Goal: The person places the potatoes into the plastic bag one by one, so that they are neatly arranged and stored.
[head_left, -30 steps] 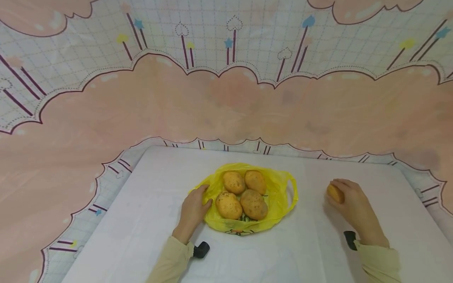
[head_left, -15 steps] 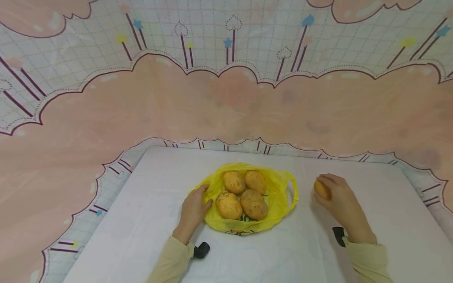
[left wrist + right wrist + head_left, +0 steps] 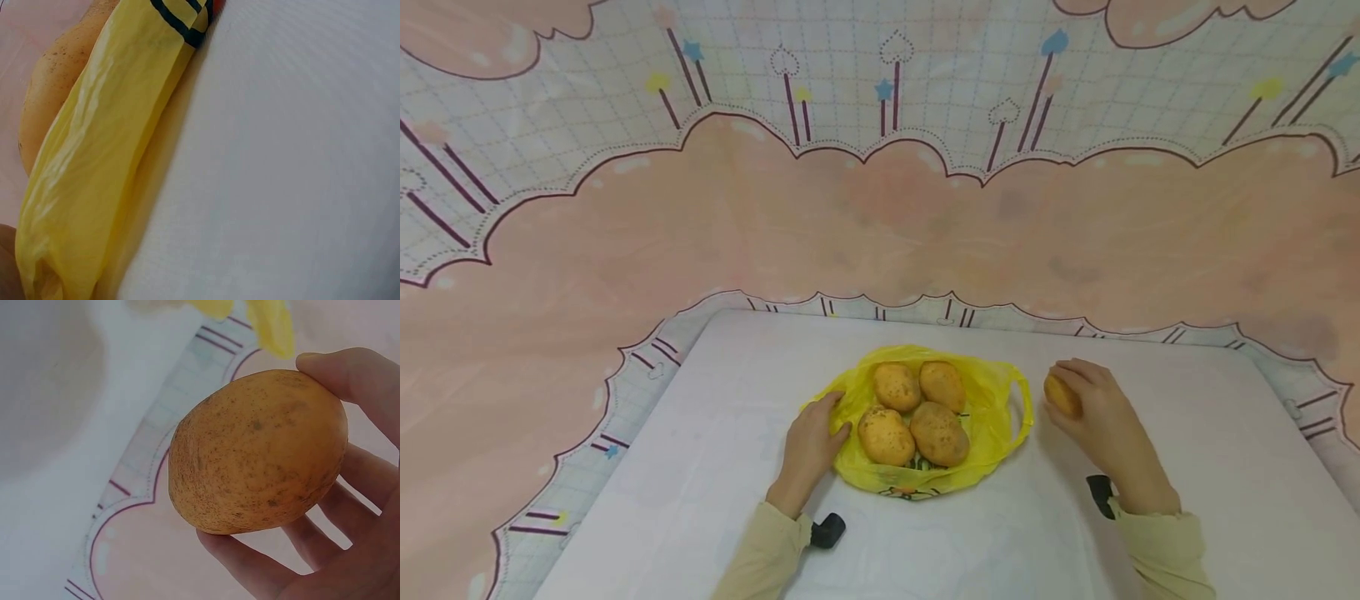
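A yellow plastic bag [image 3: 992,442] lies spread on the table with its mouth up and several potatoes [image 3: 886,435] inside. My left hand [image 3: 808,446] holds the bag's left rim, thumb and fingertips over the edge. In the left wrist view the bag's side [image 3: 94,162] stands up, one potato [image 3: 53,87] behind it, with only a bit of the thumb [image 3: 7,262] at the lower left. Right of the bag, my right hand [image 3: 1101,421] grips a single brown-speckled potato [image 3: 256,450] between thumb and spread fingers, close to the bag's loop handle [image 3: 1022,408].
White cloth covers the table [image 3: 985,550]. Behind and beside it hangs a patterned pink and white backdrop [image 3: 880,217]. A black wrist camera mount [image 3: 827,531] is on the left wrist, another mount [image 3: 1101,496] on the right.
My right hand has moved left toward the bag, carrying the potato, and a little farther from me. The left hand and the bag have stayed in place.
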{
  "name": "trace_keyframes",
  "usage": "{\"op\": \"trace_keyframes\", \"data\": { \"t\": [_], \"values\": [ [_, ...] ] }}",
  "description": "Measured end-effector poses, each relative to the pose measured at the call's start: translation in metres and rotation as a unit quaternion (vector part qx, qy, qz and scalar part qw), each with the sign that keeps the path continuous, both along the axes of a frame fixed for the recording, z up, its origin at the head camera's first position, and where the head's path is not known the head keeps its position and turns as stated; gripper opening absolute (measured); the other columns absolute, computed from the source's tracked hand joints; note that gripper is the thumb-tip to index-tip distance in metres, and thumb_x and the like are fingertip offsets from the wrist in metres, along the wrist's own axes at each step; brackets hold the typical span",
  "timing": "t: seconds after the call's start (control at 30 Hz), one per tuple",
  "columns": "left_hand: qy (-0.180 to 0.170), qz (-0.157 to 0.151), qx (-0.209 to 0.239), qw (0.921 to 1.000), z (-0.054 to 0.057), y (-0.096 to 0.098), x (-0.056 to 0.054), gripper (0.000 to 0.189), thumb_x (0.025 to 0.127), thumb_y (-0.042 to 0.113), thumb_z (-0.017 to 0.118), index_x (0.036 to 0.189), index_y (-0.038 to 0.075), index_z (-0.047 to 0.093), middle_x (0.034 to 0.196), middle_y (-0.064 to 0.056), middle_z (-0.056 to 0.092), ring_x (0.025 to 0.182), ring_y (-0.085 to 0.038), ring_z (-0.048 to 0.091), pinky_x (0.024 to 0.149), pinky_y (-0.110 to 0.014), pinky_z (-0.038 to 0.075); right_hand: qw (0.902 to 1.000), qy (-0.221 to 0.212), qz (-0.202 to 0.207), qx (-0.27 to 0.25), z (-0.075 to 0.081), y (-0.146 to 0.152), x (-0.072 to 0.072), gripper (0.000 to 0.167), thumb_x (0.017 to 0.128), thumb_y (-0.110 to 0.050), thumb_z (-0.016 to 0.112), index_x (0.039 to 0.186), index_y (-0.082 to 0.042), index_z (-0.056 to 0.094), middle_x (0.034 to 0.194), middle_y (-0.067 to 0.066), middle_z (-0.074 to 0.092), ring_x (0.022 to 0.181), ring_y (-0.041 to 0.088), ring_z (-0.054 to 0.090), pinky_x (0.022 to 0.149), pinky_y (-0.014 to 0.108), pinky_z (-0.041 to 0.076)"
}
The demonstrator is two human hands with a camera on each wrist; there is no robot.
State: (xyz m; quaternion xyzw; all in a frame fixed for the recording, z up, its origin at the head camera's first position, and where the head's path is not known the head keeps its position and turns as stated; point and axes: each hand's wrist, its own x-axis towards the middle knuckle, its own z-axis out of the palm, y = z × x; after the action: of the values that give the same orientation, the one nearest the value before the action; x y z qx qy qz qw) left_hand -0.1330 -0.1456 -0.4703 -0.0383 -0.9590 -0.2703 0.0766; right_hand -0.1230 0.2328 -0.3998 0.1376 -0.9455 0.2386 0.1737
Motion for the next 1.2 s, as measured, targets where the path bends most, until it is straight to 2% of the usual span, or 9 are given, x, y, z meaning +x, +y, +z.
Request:
{"op": "trace_keyframes", "data": {
  "t": [0.3, 0.73, 1.03, 1.2],
  "values": [
    [-0.002, 0.002, -0.001, 1.0, 0.0, 0.0, 0.0, 0.05, 0.088, 0.015, 0.075, 0.132, 0.001, 0.059, 0.125, -0.017, 0.066, 0.111, -0.036, 0.063, 0.093, -0.049, 0.052, 0.9998, -0.014, 0.017, 0.001, 0.004, -0.018, -0.001, 0.048, 0.081, -0.007, 0.079, 0.125, 0.006, 0.063, 0.132, 0.022, 0.056, 0.125, 0.04, 0.046, 0.097, 0.061, 0.048],
    [-0.003, -0.001, 0.002, 1.0, 0.0, 0.0, 0.0, 0.05, 0.088, 0.015, 0.075, 0.133, 0.001, 0.058, 0.126, -0.017, 0.065, 0.113, -0.035, 0.062, 0.094, -0.049, 0.052, 0.9989, 0.002, 0.044, 0.017, 0.015, -0.042, -0.005, 0.048, 0.082, -0.01, 0.08, 0.124, 0.006, 0.064, 0.133, 0.021, 0.057, 0.129, 0.038, 0.046, 0.102, 0.057, 0.047],
    [-0.004, 0.004, -0.003, 1.0, 0.001, 0.0, 0.001, 0.049, 0.088, 0.015, 0.074, 0.132, 0.001, 0.059, 0.125, -0.017, 0.066, 0.112, -0.035, 0.062, 0.094, -0.049, 0.052, 0.9961, 0.033, 0.077, 0.026, 0.027, -0.057, -0.009, 0.047, 0.082, -0.011, 0.08, 0.124, 0.004, 0.065, 0.133, 0.018, 0.059, 0.131, 0.036, 0.045, 0.101, 0.055, 0.048],
    [-0.012, 0.004, 0.001, 0.9999, 0.001, 0.0, 0.0, 0.05, 0.089, 0.015, 0.074, 0.134, 0.002, 0.058, 0.126, -0.017, 0.065, 0.114, -0.035, 0.062, 0.096, -0.049, 0.051, 0.9954, 0.027, 0.087, 0.029, 0.032, -0.067, -0.011, 0.047, 0.083, -0.011, 0.08, 0.126, 0.003, 0.064, 0.133, 0.018, 0.059, 0.133, 0.036, 0.044, 0.104, 0.054, 0.046]
  ]
}}
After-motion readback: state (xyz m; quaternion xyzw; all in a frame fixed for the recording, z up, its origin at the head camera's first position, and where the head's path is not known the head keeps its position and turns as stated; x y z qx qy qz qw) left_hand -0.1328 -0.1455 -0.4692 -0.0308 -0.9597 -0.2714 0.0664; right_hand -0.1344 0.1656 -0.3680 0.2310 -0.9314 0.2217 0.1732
